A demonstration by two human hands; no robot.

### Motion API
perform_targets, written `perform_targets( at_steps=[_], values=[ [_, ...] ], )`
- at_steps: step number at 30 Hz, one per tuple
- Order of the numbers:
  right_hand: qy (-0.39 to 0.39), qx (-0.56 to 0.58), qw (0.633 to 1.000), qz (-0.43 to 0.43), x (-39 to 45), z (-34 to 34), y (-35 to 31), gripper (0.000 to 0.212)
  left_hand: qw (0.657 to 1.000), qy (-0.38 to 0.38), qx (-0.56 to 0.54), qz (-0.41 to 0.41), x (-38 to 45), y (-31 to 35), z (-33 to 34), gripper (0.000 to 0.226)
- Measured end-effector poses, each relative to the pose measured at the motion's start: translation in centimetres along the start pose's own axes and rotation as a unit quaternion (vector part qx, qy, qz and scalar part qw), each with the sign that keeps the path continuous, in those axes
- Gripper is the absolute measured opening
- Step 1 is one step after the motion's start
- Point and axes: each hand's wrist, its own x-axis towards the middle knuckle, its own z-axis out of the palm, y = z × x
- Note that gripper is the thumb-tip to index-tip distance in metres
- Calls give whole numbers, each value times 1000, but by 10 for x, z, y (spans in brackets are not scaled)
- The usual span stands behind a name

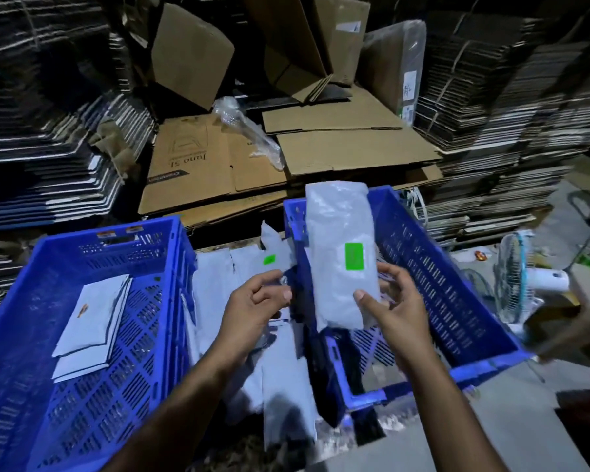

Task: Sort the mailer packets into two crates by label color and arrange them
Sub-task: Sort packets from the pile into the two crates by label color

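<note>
My right hand [394, 308] grips the lower end of a grey mailer packet with a green label [341, 233], held upright over the left wall of the right blue crate [457, 277]. My left hand [258, 301] hovers just left of the packet with its fingers loosely curled; whether it holds anything is unclear. The left blue crate [123, 335] contains two stacked packets, the top one with an orange label [92, 315]. Between the crates lie several loose grey packets [225, 267]; one of them shows a green label [269, 259].
Flattened cardboard boxes [286, 155] lie behind the crates, with tall stacks of folded cartons [511, 114] on both sides. A small fan [521, 277] stands on the floor to the right. A brown cardboard piece [566, 328] juts in at the right edge.
</note>
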Motion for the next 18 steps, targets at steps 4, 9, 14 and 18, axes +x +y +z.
perform_targets(
  at_steps=[4, 9, 14, 18],
  values=[
    [55, -164, 983, 56, 65, -33, 29, 41, 994, -4, 111, -6, 17, -20, 11, 35],
    [-6, -273, 947, 169, 129, -28, 65, 35, 974, -41, 223, -4, 29, -32, 30, 31],
    [-81, -287, 941, 160, 186, -7, 135, 36, 969, -49, 240, -26, 32, -46, 44, 35],
    [-117, -330, 924, 152, 196, 2, 156, 34, 976, -59, 205, -33, 29, -56, 45, 39]
  ],
)
